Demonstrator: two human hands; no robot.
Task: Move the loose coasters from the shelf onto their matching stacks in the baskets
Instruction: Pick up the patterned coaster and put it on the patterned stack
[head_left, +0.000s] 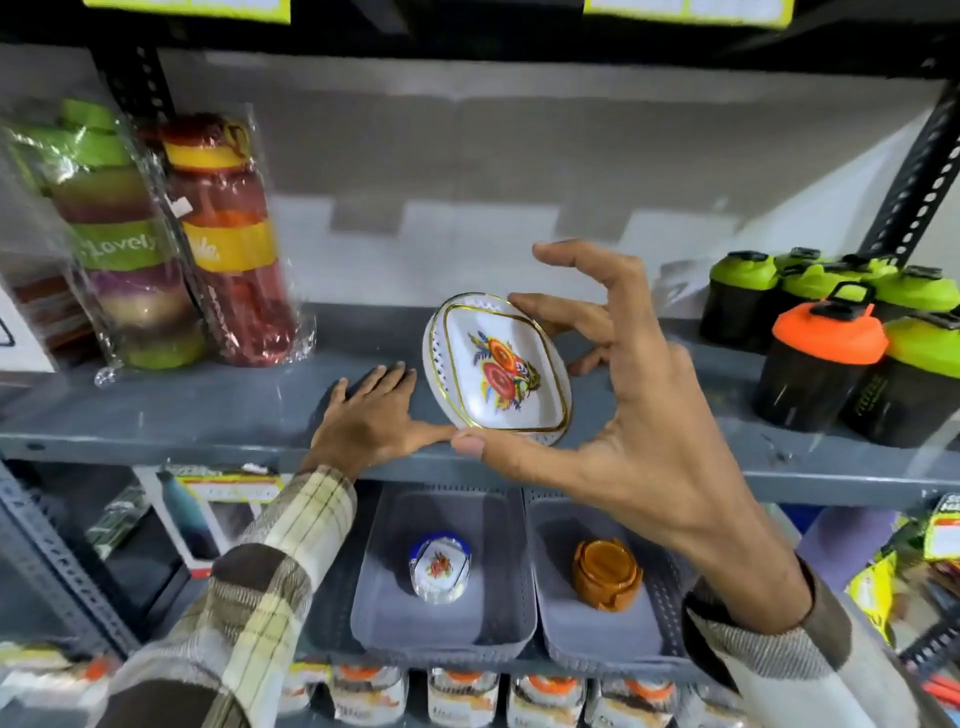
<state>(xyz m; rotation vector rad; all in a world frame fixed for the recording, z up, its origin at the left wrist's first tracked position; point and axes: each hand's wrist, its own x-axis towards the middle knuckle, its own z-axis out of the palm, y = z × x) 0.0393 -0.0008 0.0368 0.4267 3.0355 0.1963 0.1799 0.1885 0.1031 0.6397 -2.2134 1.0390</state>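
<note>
Two grey baskets (519, 566): floral coaster stack (440, 569) left, brown stack (606, 574) right.

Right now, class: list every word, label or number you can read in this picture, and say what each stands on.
"Lovely": on the green band of the wrapped container stack.
Script on the yellow band of the red wrapped stack: too blurred to read.
Print on the black shaker bottles: too blurred.
Yellow shelf tags and packets below: unreadable.
</note>
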